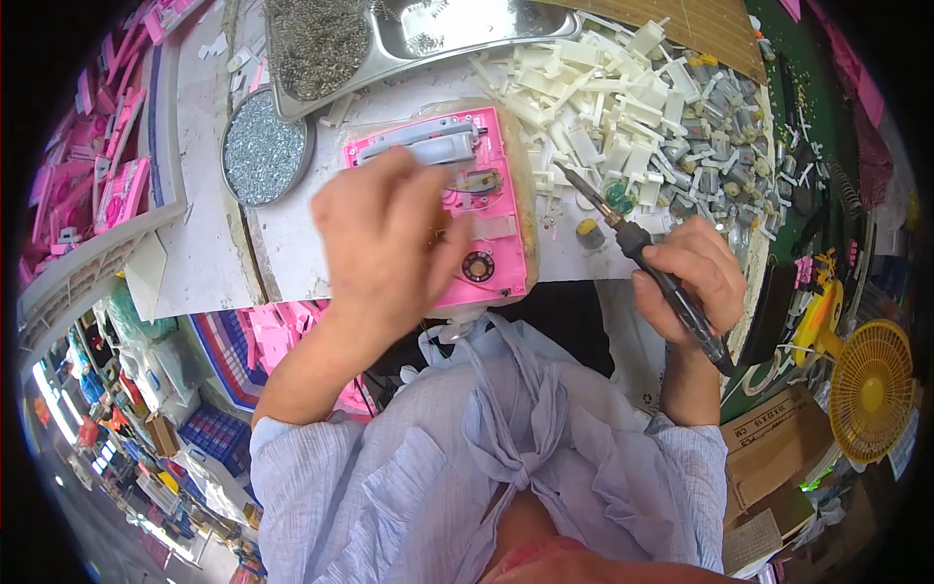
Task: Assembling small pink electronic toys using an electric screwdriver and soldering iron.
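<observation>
A pink plastic casing [498, 146] lies open on the bench in front of me, fitted with grey-blue parts, a small motor, thin wires and a round black speaker-like disc [479, 266]. Over its left half hovers my left hand [384, 229], fingers curled and somewhat blurred; what they hold, if anything, is hidden. My right hand [696, 277] wraps round the black handle of a soldering iron [671, 292]. Its discoloured metal tip points up and left, right of the casing, above the heap of white parts. A small yellow-and-grey motor [590, 233] sits between the casing and the iron.
A round dish of screws [268, 148] stands at the left, below a metal tray [428, 44] with small metal pieces. White plastic parts [593, 97] and grey motors [725, 146] are heaped at the right. Pink parts fill a bin [117, 248] far left; a yellow fan [871, 389] is lower right.
</observation>
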`<state>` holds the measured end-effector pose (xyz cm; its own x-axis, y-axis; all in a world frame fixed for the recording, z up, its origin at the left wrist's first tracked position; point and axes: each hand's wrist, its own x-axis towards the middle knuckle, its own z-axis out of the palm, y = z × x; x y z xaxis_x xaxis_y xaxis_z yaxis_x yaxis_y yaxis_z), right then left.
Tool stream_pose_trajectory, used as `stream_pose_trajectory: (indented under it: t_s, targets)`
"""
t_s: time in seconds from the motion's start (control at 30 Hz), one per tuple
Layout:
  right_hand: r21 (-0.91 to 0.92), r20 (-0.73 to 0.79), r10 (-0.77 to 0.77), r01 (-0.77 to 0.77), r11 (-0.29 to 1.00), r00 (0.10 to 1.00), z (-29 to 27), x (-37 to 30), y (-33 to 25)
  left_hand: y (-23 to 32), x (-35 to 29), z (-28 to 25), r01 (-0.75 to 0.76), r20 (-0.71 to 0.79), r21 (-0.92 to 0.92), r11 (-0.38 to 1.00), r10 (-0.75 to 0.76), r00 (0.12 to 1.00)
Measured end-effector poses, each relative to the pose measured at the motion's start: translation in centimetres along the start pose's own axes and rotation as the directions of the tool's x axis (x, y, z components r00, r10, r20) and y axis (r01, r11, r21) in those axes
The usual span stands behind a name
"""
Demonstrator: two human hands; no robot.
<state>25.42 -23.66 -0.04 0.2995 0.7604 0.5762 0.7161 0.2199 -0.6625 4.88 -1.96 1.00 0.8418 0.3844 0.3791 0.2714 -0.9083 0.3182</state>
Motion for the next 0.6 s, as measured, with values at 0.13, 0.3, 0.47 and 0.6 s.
stream_pose_trajectory:
  t_s: [0.13, 0.3, 0.47, 0.6]
  targets:
    - [-0.017, -0.033, 0.011, -0.011, 1.000, 0.999, 0.2, -0.1, 0.2, -4.2, -1.0, -1.9, 0.155, 0.091, 0.069, 0.985, -0.161, 0.983]
    - [0.009, 0.002, -0.020, 0.019, 1.000, 1.000, 1.0, 1.3, -0.2, -4.6, -2.5, -3.0, 0.166, 0.225, 0.078, 0.983, -0.180, 0.958]
    - [0.025, 0.037, -0.040, 0.039, 0.999, 0.999, 1.8, 2.6, -0.9, -4.3, -2.0, -2.3, 0.166, 0.198, 0.135, 0.977, -0.191, 0.961]
    - [0.013, 0.051, -0.054, 0.054, 0.998, 0.997, 2.0, 3.2, -1.4, -5.0, -0.5, -2.4, 0.034, 0.234, 0.130, 0.991, -0.063, 0.970]
